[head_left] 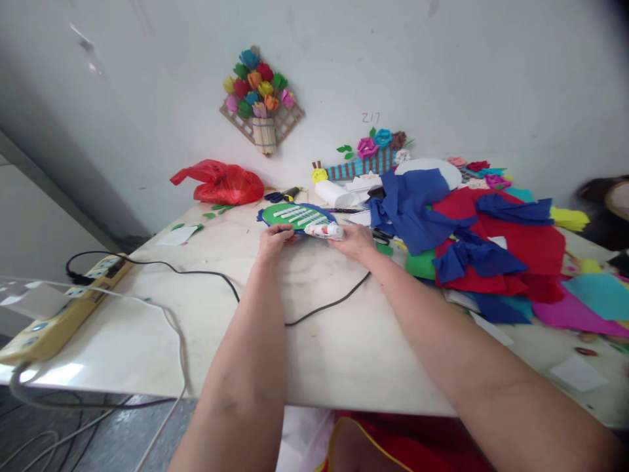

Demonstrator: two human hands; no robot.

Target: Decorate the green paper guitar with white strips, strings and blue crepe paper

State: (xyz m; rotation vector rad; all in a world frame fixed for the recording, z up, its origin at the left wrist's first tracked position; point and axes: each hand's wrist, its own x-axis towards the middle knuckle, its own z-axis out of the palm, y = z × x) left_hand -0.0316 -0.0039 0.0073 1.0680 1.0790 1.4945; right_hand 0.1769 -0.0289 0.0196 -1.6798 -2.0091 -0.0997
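Observation:
A green oval piece (282, 213) with a ruffled blue edge and several white strips across it is at the middle of the table. My left hand (278, 239) is closed on its near left edge, with the fingertips partly hidden. In my right hand (354, 241) is a white hot glue gun (324, 230) with red marks, lying across the oval's near right side. A black cord (324, 307) runs over the tabletop and disappears under my right forearm; where it joins the gun is hidden.
A yellow power strip (73, 308) sits at the left. Behind are a red plastic bag (228, 183) and dark-handled scissors (276, 196). Blue cloth-like sheets (417, 203) and red ones (531, 242) are heaped at right. A paper-flower basket (264, 134) rests against the wall.

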